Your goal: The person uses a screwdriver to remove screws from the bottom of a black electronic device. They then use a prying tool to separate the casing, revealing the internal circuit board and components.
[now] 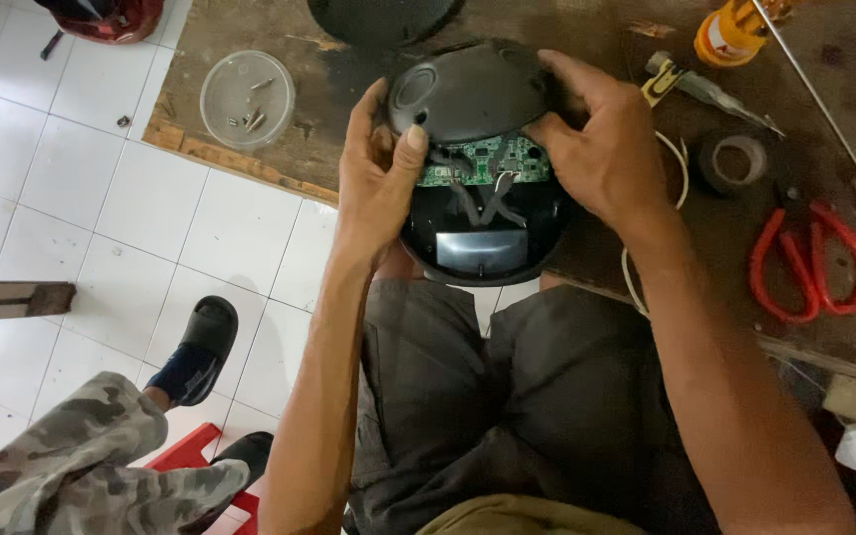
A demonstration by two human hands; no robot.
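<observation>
A round black appliance housing [482, 248] rests at the near edge of a dark wooden workbench [250, 79]. A black domed cover [468, 91] is tilted up over it, baring a green circuit board [492, 160] and grey ribbon cables [478, 198]. My left hand [378, 173] grips the cover's left edge, thumb pressed on top. My right hand [601, 139] holds the cover's right side. A dark display panel sits at the housing's near end.
A clear round lid with screws [247, 99] lies at the bench's left. Red-handled pliers [809, 263], a tape roll [737, 160], an orange bottle [730, 32] and a white cable [681, 178] lie right. Another person's camouflage-clad leg [71, 456] and sandalled foot [200, 352] are lower left.
</observation>
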